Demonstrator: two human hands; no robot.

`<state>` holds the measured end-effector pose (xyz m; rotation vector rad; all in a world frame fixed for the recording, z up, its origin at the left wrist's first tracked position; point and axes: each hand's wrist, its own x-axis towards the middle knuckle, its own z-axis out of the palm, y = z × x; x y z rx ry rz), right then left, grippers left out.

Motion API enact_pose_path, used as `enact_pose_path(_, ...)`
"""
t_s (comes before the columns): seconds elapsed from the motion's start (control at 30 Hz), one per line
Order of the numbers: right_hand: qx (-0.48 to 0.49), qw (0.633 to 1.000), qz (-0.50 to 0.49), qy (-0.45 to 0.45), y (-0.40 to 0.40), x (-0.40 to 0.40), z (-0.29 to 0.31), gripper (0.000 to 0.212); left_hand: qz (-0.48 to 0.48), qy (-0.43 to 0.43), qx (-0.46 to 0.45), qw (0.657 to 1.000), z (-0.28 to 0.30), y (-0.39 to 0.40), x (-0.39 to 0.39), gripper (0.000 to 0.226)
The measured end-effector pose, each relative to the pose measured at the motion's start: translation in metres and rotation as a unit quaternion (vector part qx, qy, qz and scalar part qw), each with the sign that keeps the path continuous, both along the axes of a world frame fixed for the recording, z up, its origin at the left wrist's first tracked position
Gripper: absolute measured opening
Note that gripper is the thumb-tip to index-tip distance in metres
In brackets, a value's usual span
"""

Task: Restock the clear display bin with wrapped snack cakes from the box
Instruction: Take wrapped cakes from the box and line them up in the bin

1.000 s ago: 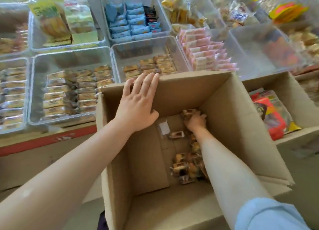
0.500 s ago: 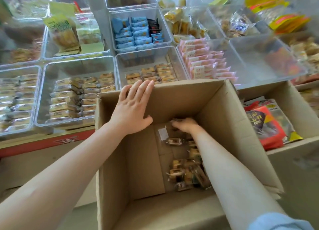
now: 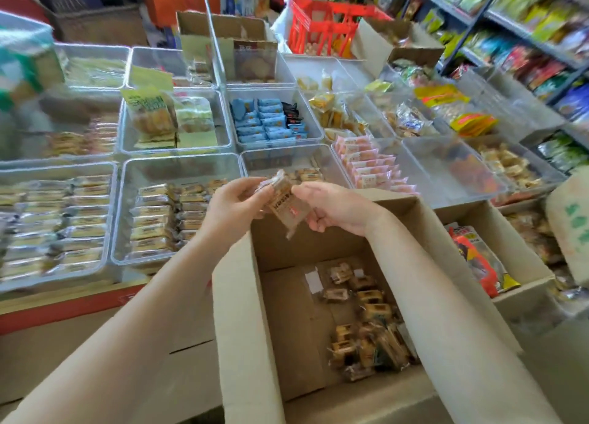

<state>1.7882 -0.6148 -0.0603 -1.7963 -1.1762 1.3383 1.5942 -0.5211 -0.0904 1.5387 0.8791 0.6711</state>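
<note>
Cardboard box (image 3: 242, 344) open in foreground, loose wrapped cakes (image 3: 366, 331) on its floor. Clear display bin (image 3: 274, 159) beyond far rim, partly stocked. Left hand (image 3: 236, 205) and right hand (image 3: 331, 207) both pinch one wrapped snack cake (image 3: 287, 205) above far rim.

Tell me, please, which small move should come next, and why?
Probably carry the cakes forward into the bin just beyond the box: the left hand and right hand both hold them above it, and that bin looks sparsely filled.
</note>
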Motion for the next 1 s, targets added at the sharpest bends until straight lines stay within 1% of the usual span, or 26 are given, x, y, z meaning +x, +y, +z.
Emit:
enact_pose_path(0.07, 0.027, 0.999, -0.006, -0.020, 0.026, -0.029, 0.005, 0.032, 0.019, -0.041, -0.030, 0.999, 0.002, 0.017, -0.027, 0.032)
enact_pose_path(0.13, 0.057, 0.998, -0.018, -0.018, 0.056, -0.060, 0.004, 0.026, 0.052, -0.063, -0.056, 0.995, -0.006, 0.039, -0.052, 0.033)
enact_pose_path(0.2, 0.078, 0.996, -0.050, -0.009, 0.086, -0.088, -0.004, 0.021, 0.094, -0.048, -0.054, 0.993, -0.027, 0.067, -0.080, 0.041)
enact_pose_path(0.23, 0.087, 0.994, -0.070, -0.016, 0.100, -0.100, -0.010, 0.021, 0.116, -0.010, -0.029, 0.993, -0.040, 0.081, -0.096, 0.045)
enact_pose_path(0.27, 0.094, 0.991, -0.090, -0.030, 0.114, -0.111, -0.017, 0.023, 0.132, 0.050, 0.006, 0.990, -0.055, 0.095, -0.112, 0.049)
enact_pose_path(0.33, 0.098, 0.985, -0.119, -0.077, 0.140, -0.129, -0.034, 0.029, 0.143, 0.202, 0.082, 0.965, -0.087, 0.119, -0.147, 0.058)
enact_pose_path(0.4, 0.096, 0.978, -0.130, -0.131, 0.166, -0.144, -0.052, 0.031, 0.097, 0.339, 0.138, 0.925, -0.122, 0.134, -0.177, 0.069)
enact_pose_path(0.43, 0.093, 0.975, -0.131, -0.150, 0.180, -0.150, -0.061, 0.031, 0.062, 0.392, 0.161, 0.904, -0.141, 0.140, -0.189, 0.075)
enact_pose_path(0.5, 0.083, 0.970, -0.133, -0.188, 0.207, -0.160, -0.079, 0.032, 0.005, 0.463, 0.189, 0.866, -0.169, 0.145, -0.203, 0.079)
enact_pose_path(0.57, 0.077, 0.959, -0.133, -0.237, 0.235, -0.165, -0.097, 0.032, -0.011, 0.484, 0.205, 0.851, -0.185, 0.145, -0.207, 0.079)
enact_pose_path(0.67, 0.075, 0.935, -0.108, -0.328, 0.280, -0.171, -0.120, 0.032, -0.007, 0.486, 0.226, 0.844, -0.190, 0.145, -0.205, 0.078)
enact_pose_path(0.8, 0.060, 0.909, -0.047, -0.410, 0.334, -0.181, -0.156, 0.035, -0.018, 0.491, 0.228, 0.841, -0.195, 0.148, -0.206, 0.079)
enact_pose_path(0.9, -0.007, 0.900, 0.033, -0.435, 0.364, -0.189, -0.187, 0.041, -0.025, 0.485, 0.226, 0.845, -0.195, 0.149, -0.206, 0.080)
enact_pose_path(1.0, -0.088, 0.907, 0.105, -0.398, 0.378, -0.193, -0.205, 0.047, -0.032, 0.486, 0.216, 0.846, -0.198, 0.149, -0.206, 0.080)
